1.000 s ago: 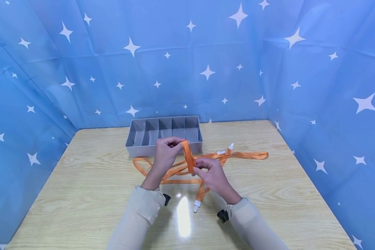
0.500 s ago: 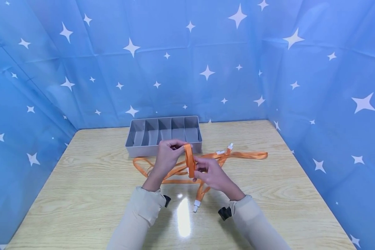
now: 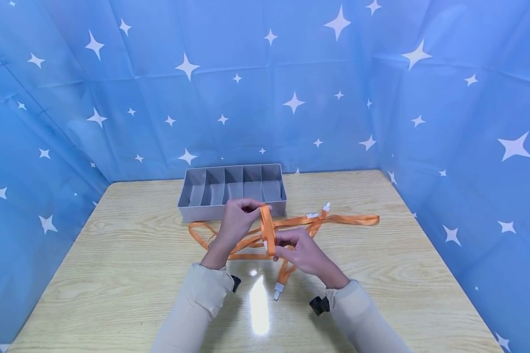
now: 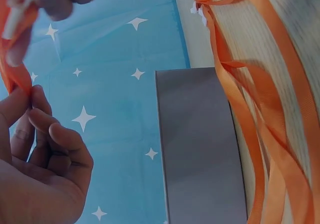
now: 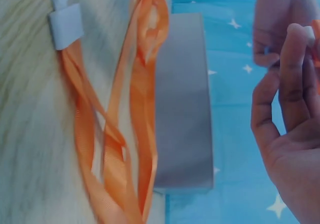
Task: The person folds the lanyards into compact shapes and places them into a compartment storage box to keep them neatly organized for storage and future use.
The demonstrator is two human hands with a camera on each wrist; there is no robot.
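An orange lanyard, folded into a narrow upright loop, is stretched between my two hands above the table. My left hand pinches its upper end between thumb and fingers. At the lower end my right hand pinches the band, with a bit of white beside it. In the left wrist view the left fingertips meet on the orange band. The right wrist view shows the right hand with only a sliver of orange at the frame's edge.
More orange lanyards lie crossed on the wooden table beneath and beside my hands. One white clip points toward me; another lies farther back. Behind the hands stands a grey divided tray, before a blue star-patterned curtain.
Both hands have come down slightly, the right one the most. The folded lanyard between them has shifted a little right and stands more upright; both grips on it persist.
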